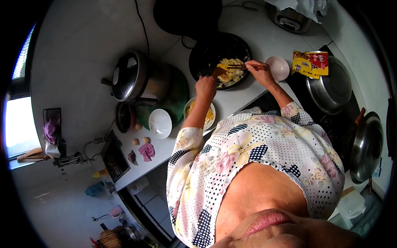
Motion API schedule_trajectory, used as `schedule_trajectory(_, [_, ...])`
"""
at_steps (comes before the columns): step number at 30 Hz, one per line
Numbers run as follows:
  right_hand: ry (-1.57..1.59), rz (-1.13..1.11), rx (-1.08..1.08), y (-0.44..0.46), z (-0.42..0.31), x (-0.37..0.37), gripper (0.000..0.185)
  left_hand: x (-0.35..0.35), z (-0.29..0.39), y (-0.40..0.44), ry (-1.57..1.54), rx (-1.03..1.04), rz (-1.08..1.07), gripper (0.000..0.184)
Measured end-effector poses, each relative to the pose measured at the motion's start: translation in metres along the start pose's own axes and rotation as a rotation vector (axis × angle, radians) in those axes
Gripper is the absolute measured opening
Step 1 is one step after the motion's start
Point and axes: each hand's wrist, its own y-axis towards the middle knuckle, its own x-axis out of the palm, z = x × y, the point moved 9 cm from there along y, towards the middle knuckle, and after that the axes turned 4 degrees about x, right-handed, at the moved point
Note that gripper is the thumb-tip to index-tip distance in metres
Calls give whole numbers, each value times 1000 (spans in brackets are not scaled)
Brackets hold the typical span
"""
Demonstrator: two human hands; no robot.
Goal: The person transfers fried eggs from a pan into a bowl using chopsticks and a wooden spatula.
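"While the left hand (205,87) is closed around a brown spatula (218,72), what has the right one got?"

"The right hand (259,73) is gripping a pair of chopsticks (244,66). Their tips are at the yellow, egg-like food (232,76), though I can't tell whether they pinch any."

"Where does that food sit?"

"On the near right side of the black pan (202,53), with the spatula's blade at the food's left edge."

"And what's around the pan?"

"Just to its right, a small pale bowl (277,68); farther right, a yellow-and-red packet (310,64) lies on something round and metal (328,94), lid or pan, I can't say. Nearer us, beside the left forearm (195,113), a serving bowl (212,110) has more yellow food in it."

"Over on the left I see a lidded cooker (132,78)."

"Yes, and nearer than that, an empty-looking white bowl (160,123) and a crumpled purple cloth (147,151)."
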Motion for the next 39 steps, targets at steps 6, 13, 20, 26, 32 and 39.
schedule_trajectory(6, [29,7,13,3,7,-1,15,4,-25,20,41,-126,-111,13])
schedule_trajectory(13, [64,71,-24,3,1,-7,15,-14,-19,13,-4,1,-37,21])
schedule_trajectory(20, [148,56,-16,9,0,-12,15,-46,17,-1,-77,211,138,17])
schedule_trajectory(26, [89,42,16,0,-4,-16,16,-15,43,5,-16,238,48,13])
schedule_trajectory(32, [166,96,-5,5,18,-21,17,-15,44,1,35,244,-56,14])
schedule_trajectory(39, [135,102,-2,8,4,-33,17,-22,50,1,38,250,-25,14])
